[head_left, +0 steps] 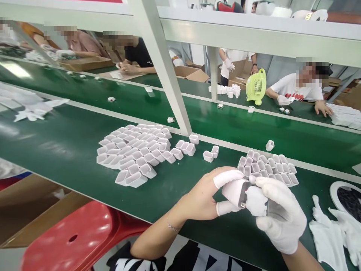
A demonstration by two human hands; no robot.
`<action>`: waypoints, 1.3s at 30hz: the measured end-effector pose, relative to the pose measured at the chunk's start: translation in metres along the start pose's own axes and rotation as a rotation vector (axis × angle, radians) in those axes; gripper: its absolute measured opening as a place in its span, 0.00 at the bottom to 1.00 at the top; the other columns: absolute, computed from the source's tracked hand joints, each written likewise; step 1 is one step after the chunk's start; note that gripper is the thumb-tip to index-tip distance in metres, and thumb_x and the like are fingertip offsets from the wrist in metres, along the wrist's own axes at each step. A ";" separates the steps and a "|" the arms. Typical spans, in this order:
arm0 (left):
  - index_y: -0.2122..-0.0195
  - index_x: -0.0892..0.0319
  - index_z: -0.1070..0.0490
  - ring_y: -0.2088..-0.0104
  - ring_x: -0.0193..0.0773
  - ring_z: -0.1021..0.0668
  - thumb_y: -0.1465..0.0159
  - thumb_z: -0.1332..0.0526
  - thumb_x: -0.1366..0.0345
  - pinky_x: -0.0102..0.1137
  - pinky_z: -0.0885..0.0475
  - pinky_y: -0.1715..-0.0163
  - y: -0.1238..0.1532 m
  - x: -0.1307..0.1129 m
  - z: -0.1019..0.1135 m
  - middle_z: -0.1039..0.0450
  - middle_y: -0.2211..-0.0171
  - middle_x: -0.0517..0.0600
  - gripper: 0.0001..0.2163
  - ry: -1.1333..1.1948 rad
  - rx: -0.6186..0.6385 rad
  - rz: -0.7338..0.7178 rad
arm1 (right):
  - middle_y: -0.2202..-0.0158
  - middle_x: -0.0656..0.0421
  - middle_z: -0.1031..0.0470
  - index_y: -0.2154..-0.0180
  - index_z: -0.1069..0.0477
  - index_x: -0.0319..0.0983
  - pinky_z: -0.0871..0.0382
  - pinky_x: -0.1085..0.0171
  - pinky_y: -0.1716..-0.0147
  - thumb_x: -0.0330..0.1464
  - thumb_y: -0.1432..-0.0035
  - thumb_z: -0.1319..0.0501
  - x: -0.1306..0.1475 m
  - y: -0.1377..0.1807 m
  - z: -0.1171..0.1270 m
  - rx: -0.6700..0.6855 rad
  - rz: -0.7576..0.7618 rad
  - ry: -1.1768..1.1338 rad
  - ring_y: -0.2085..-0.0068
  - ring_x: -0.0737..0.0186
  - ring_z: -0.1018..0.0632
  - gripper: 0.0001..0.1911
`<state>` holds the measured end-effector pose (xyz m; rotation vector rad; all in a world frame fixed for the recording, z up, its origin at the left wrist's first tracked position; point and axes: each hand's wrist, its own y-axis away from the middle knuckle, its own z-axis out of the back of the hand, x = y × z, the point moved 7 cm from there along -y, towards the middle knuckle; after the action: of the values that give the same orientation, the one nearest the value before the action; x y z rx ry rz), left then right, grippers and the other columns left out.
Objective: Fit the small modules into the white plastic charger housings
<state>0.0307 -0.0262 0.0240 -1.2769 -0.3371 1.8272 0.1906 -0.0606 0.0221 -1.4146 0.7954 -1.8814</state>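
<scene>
Nearest, the bare left hand, its finger-cotted fingers pinching a small white plastic charger shell, meets the white-gloved right hand, whose fingers curl around the same shell above the green tabletop. Beyond lie clustered white rectangular plastic housings.

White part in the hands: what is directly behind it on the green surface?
Behind the white part, held by the left hand and gloved right hand, lies a cluster of small white shells on the green surface. The cluster's near edge is covered by the fingers.
</scene>
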 end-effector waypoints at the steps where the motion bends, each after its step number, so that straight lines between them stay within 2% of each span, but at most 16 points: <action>1: 0.42 0.49 0.42 0.51 0.44 0.24 0.39 0.35 0.61 0.37 0.27 0.51 -0.003 -0.002 0.000 0.29 0.49 0.54 0.26 -0.021 0.009 -0.016 | 0.49 0.53 0.25 0.43 0.35 0.47 0.25 0.49 0.53 0.40 0.41 0.37 0.001 -0.001 0.002 0.000 0.007 0.012 0.50 0.50 0.23 0.25; 8: 0.42 0.51 0.42 0.52 0.44 0.24 0.36 0.38 0.59 0.38 0.26 0.53 -0.019 -0.006 -0.002 0.28 0.50 0.55 0.22 -0.113 0.060 -0.057 | 0.49 0.53 0.26 0.41 0.36 0.47 0.23 0.52 0.55 0.40 0.40 0.37 0.004 -0.006 0.009 -0.011 0.043 0.122 0.51 0.50 0.22 0.26; 15: 0.43 0.52 0.42 0.54 0.42 0.23 0.36 0.38 0.60 0.37 0.25 0.55 -0.023 -0.002 -0.006 0.28 0.52 0.55 0.22 -0.104 0.045 -0.068 | 0.50 0.52 0.26 0.41 0.38 0.47 0.22 0.53 0.56 0.40 0.38 0.40 0.002 -0.005 0.010 -0.058 0.066 0.207 0.52 0.51 0.21 0.25; 21: 0.42 0.52 0.41 0.54 0.43 0.23 0.37 0.37 0.60 0.38 0.26 0.54 -0.021 0.002 -0.006 0.27 0.51 0.55 0.23 -0.062 0.011 -0.092 | 0.50 0.50 0.27 0.39 0.40 0.44 0.21 0.56 0.56 0.39 0.36 0.42 0.007 -0.008 0.006 0.004 0.133 0.299 0.49 0.53 0.23 0.25; 27: 0.42 0.53 0.41 0.53 0.44 0.24 0.37 0.37 0.61 0.38 0.27 0.52 -0.017 0.011 -0.007 0.28 0.51 0.55 0.23 0.007 0.014 -0.102 | 0.55 0.50 0.26 0.40 0.40 0.38 0.21 0.62 0.57 0.37 0.34 0.45 0.012 -0.015 -0.003 0.046 0.237 0.402 0.51 0.57 0.22 0.23; 31: 0.42 0.52 0.40 0.53 0.44 0.24 0.38 0.36 0.62 0.38 0.28 0.52 -0.015 0.014 -0.007 0.28 0.50 0.55 0.24 0.043 0.022 -0.085 | 0.56 0.52 0.25 0.39 0.41 0.40 0.23 0.60 0.54 0.39 0.35 0.44 0.009 -0.016 -0.008 0.108 0.235 0.383 0.52 0.56 0.22 0.25; 33: 0.42 0.51 0.40 0.54 0.44 0.25 0.38 0.36 0.62 0.39 0.28 0.52 -0.015 0.016 -0.008 0.29 0.50 0.54 0.24 0.079 0.020 -0.067 | 0.50 0.51 0.27 0.38 0.41 0.44 0.27 0.53 0.49 0.45 0.37 0.44 0.001 -0.014 -0.009 0.132 0.135 0.291 0.47 0.51 0.25 0.28; 36: 0.43 0.50 0.38 0.49 0.45 0.29 0.39 0.35 0.59 0.40 0.29 0.50 -0.014 0.024 -0.012 0.28 0.51 0.54 0.24 0.113 -0.005 -0.035 | 0.39 0.49 0.37 0.35 0.48 0.46 0.31 0.47 0.46 0.52 0.40 0.45 -0.031 -0.008 -0.016 0.172 -0.317 -0.042 0.41 0.46 0.32 0.36; 38: 0.43 0.49 0.37 0.46 0.47 0.33 0.40 0.34 0.57 0.41 0.31 0.48 -0.014 0.031 -0.016 0.28 0.51 0.54 0.24 0.099 -0.009 -0.035 | 0.40 0.49 0.36 0.37 0.47 0.45 0.30 0.50 0.48 0.51 0.41 0.42 -0.049 -0.001 -0.027 0.210 -0.597 -0.288 0.41 0.48 0.31 0.36; 39: 0.43 0.48 0.38 0.45 0.47 0.34 0.40 0.35 0.56 0.42 0.32 0.48 -0.013 0.034 -0.019 0.29 0.51 0.54 0.24 0.086 -0.002 -0.037 | 0.43 0.49 0.33 0.39 0.44 0.45 0.30 0.51 0.48 0.50 0.41 0.41 -0.053 0.000 -0.032 0.221 -0.674 -0.375 0.43 0.49 0.30 0.34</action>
<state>0.0497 0.0034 0.0026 -1.3380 -0.3134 1.7352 0.1712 -0.0158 -0.0158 -1.9600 -0.0960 -1.9828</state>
